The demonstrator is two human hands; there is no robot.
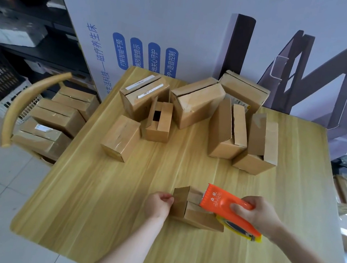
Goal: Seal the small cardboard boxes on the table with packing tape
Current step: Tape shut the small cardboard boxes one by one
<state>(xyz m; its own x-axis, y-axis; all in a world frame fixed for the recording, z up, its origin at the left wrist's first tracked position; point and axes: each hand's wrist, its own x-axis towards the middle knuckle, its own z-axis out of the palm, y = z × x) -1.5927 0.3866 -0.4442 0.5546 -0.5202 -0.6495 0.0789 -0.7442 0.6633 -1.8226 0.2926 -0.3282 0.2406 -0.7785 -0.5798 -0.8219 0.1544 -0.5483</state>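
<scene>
The small box (181, 202) sits near the front edge of the table (113, 201) with its flaps up. The left hand (159, 204) has its fingers curled against the box's left flap, holding it. The right hand (256, 216) is wrapped tight around the orange tape dispenser (223, 201), whose front end is over the box top. A bunch of other boxes (196, 105) is clustered at the far side of the table, and more boxes are stacked on a chair (22, 105) off to the left

Small box (188, 209) at desk (102, 199) 6 o'clock is held by left hand (159, 204). Orange tape dispenser (222, 203), gripped by right hand (255, 214), is laid on it. More boxes (195, 110) are clustered at 12 o'clock.
</scene>
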